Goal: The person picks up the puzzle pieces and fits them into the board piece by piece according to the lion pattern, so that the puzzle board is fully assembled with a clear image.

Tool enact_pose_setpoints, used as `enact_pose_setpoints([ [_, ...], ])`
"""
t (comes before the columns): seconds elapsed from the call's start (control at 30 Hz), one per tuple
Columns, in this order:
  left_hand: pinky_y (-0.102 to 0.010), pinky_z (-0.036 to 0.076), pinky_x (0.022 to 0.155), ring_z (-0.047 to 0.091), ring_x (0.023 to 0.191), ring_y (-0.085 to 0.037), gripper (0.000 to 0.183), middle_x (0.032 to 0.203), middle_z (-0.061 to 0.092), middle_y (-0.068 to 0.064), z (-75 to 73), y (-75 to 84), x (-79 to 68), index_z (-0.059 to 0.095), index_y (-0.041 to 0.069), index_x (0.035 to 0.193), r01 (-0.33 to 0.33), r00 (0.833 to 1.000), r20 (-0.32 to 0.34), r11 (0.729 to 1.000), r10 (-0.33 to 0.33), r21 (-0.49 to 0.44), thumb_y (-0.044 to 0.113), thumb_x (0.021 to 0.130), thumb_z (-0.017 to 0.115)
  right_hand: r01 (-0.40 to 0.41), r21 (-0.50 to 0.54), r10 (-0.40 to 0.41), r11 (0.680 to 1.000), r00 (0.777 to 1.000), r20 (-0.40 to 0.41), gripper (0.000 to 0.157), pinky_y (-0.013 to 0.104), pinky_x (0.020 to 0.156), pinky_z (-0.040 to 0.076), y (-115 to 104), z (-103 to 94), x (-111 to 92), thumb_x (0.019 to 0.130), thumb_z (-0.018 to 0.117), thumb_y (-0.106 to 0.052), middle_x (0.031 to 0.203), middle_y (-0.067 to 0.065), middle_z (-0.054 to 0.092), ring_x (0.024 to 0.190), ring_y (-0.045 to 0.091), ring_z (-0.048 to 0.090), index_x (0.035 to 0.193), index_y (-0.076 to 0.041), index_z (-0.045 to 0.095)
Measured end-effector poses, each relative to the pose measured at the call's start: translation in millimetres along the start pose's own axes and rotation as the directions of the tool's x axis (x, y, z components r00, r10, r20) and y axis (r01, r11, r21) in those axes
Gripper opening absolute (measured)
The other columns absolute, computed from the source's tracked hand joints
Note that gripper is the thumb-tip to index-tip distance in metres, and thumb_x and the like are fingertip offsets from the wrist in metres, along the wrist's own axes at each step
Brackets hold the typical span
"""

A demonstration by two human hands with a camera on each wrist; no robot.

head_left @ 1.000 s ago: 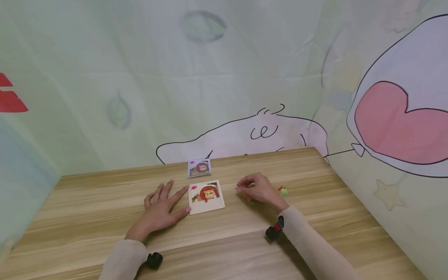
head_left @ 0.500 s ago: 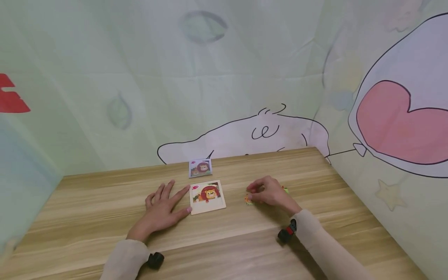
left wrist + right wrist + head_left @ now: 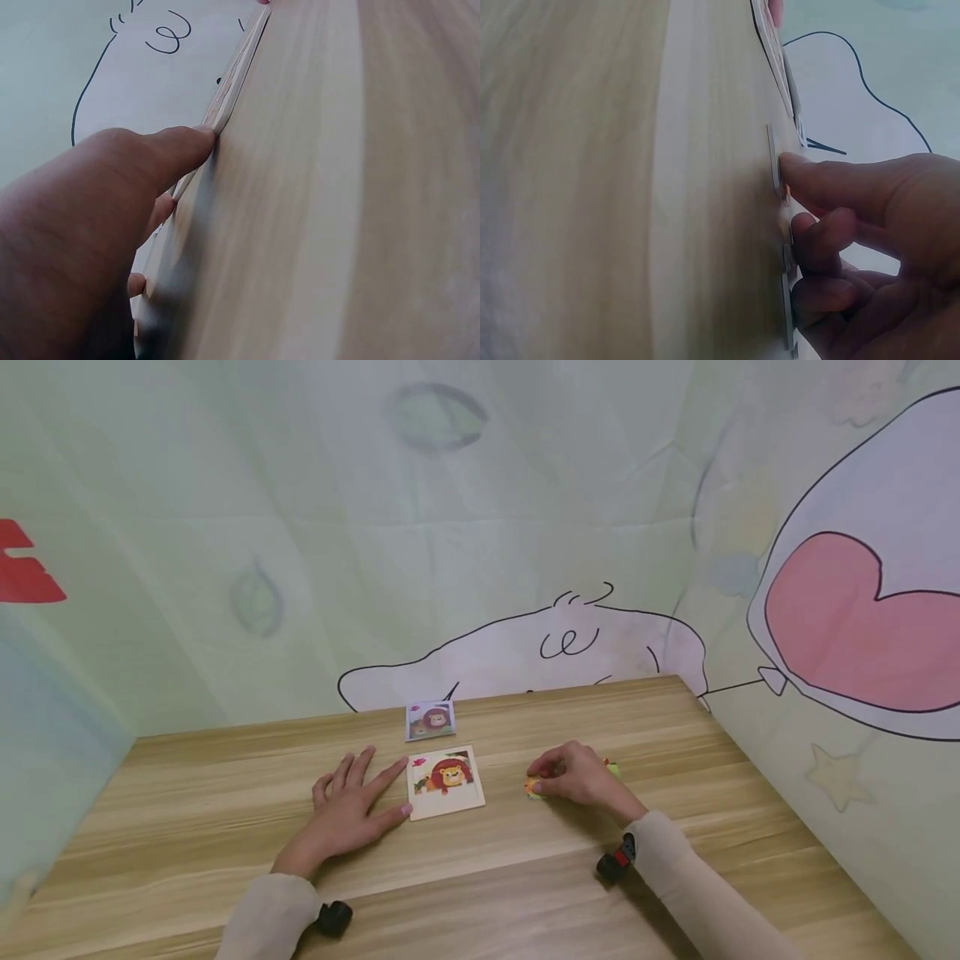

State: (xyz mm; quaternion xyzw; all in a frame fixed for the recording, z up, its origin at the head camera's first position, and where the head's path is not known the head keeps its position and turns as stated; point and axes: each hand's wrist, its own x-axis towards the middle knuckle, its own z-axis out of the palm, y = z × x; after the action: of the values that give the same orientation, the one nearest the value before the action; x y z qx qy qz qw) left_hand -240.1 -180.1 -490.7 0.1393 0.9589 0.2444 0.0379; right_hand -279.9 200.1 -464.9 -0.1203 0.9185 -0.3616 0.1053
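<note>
In the head view a square lion puzzle board [image 3: 442, 808] lies on the table, its upper part filled with the picture and its lower strip bare. My left hand [image 3: 347, 810] lies spread beside it, thumb and index fingertips at its left edge. The left wrist view has the thumb [image 3: 176, 150] right against the board's side. To the right of the board, my right hand [image 3: 581, 778] pinches a small orange and green puzzle piece [image 3: 532, 788] low at the tabletop. In the right wrist view its thumb lies on the piece [image 3: 773, 157], other fingers curled; the index fingertip is hidden.
Behind the board lies a square lion picture card [image 3: 429, 721]. A green and red puzzle piece [image 3: 613, 768] shows partly past the right hand. The wooden table [image 3: 480, 893] meets a printed cloth wall [image 3: 300, 568] at its back and right edges.
My right hand has moved right and slightly nearer over the loose pieces, its thumb coming onto the orange and green puzzle piece. My left hand and the board stay in place.
</note>
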Motion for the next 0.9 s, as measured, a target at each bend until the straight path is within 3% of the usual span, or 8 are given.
enact_pose_setpoints([
  [0.27, -0.080, 0.002, 0.119, 0.002, 0.163, -0.060, 0.078, 0.179, 0.012, -0.027, -1.3, 1.7, -0.4, 0.042, 0.028, 0.167, 0.005, 1.000, 0.007, 1.000, -0.005, -0.006, 0.063, 0.099, 0.062, 0.027, -0.058, -0.028, 0.998, 1.000, -0.010, 0.013, 0.033, 0.087, 0.050, -3, -0.7, 0, 0.090, 0.086, -0.014, 0.098, -0.001, 0.078, 0.092, 0.013, 0.063, 0.103, -0.013, 0.082],
  [0.5, -0.080, 0.002, 0.118, 0.003, 0.163, -0.060, 0.078, 0.179, 0.012, -0.027, -0.5, 0.6, -0.5, 0.041, 0.027, 0.167, -0.004, 1.000, 0.005, 1.000, 0.004, -0.008, 0.062, 0.100, 0.062, 0.020, -0.043, -0.021, 0.999, 0.999, -0.023, 0.016, 0.033, 0.086, 0.052, -7, -1.9, 2, 0.087, 0.089, -0.011, 0.097, -0.001, 0.076, 0.092, 0.014, 0.065, 0.097, -0.016, 0.077],
  [0.73, -0.080, 0.002, 0.118, 0.003, 0.162, -0.060, 0.078, 0.179, 0.013, -0.027, 0.0, -0.2, 0.1, 0.041, 0.026, 0.167, -0.005, 1.000, 0.004, 1.000, 0.005, -0.008, 0.061, 0.100, 0.062, 0.021, -0.007, -0.021, 1.000, 0.999, -0.032, 0.015, 0.027, 0.071, 0.051, -8, -2.4, 4, 0.088, 0.088, -0.010, 0.089, 0.001, 0.076, 0.080, 0.013, 0.065, 0.095, -0.014, 0.076],
  [0.9, -0.080, 0.002, 0.118, 0.003, 0.162, -0.060, 0.078, 0.179, 0.013, -0.027, -0.1, 0.5, -0.2, 0.041, 0.026, 0.167, -0.006, 1.000, 0.006, 1.000, 0.006, -0.010, 0.061, 0.100, 0.062, -0.003, 0.083, 0.005, 0.997, 1.000, -0.018, 0.010, 0.027, 0.059, 0.050, -13, -3.0, 4, 0.092, 0.085, -0.013, 0.088, 0.002, 0.076, 0.068, 0.014, 0.062, 0.096, -0.013, 0.076],
])
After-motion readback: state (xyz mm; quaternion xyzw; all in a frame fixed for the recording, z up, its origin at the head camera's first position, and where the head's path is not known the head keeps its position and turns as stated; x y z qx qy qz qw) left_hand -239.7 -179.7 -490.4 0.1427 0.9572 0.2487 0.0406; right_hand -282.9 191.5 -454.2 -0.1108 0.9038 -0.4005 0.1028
